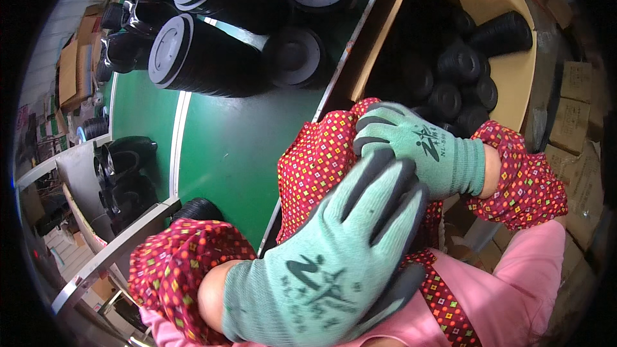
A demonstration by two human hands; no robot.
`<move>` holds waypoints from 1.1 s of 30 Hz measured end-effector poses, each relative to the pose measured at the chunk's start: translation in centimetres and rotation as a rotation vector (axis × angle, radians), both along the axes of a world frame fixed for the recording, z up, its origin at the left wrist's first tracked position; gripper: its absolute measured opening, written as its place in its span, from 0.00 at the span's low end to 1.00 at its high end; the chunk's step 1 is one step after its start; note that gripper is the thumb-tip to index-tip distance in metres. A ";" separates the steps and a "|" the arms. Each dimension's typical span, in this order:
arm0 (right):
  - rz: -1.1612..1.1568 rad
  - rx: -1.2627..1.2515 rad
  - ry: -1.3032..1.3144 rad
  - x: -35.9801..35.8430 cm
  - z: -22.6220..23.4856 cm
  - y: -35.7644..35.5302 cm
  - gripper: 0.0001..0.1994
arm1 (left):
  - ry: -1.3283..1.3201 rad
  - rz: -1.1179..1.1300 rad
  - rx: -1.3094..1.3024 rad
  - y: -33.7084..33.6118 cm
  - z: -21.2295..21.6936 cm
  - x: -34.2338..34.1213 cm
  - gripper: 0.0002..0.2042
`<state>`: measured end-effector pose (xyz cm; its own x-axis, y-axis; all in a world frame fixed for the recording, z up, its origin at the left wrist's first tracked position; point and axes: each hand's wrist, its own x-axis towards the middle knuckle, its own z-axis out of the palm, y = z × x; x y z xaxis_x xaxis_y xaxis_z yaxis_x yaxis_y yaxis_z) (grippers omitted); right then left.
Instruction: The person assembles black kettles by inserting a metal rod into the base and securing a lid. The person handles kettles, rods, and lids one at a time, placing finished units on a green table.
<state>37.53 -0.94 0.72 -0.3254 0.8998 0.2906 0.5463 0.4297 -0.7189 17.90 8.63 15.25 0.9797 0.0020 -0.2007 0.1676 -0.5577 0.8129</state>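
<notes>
Both of my hands wear light green knit gloves with dark coated fingers, and they meet in front of my red patterned apron [315, 160]. My left hand [328, 250] is nearer, back up, with its fingers stretched toward the right hand and its thumb apart; nothing shows in it. Just beyond, my right hand [418, 148] has curled fingers against the apron cloth. Its palm and fingertips are hidden, so what it grips, if anything, cannot be made out. The left fingertips overlap the lower edge of the right hand in view.
Nested stacks of black round containers [218, 58] lie and stand on a green work surface [218, 148]. Glossy black curved parts [132, 48] are at far left. A cardboard box [501, 0] on the right holds several black round pieces [456, 64]. A metal rail [116, 250] crosses lower left.
</notes>
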 end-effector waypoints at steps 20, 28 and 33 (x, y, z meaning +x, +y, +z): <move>-0.327 -0.559 -0.269 -1.9 5.5 -4.6 0.36 | 0.136 -0.244 0.163 5.8 -8.9 0.4 0.21; -0.360 -0.685 -0.466 -3.1 8.2 -4.2 0.39 | -0.042 -0.336 0.047 8.2 -13.7 2.4 0.19; -0.418 -0.634 -0.635 -4.8 9.2 -3.8 0.35 | -0.273 -0.258 0.022 7.9 -16.6 2.2 0.17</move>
<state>32.75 -4.78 9.93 0.1255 0.9064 -0.4034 0.9299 -0.2491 -0.2706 20.14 16.50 -1.32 0.9659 -0.2504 0.0654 -0.2020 -0.5712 0.7955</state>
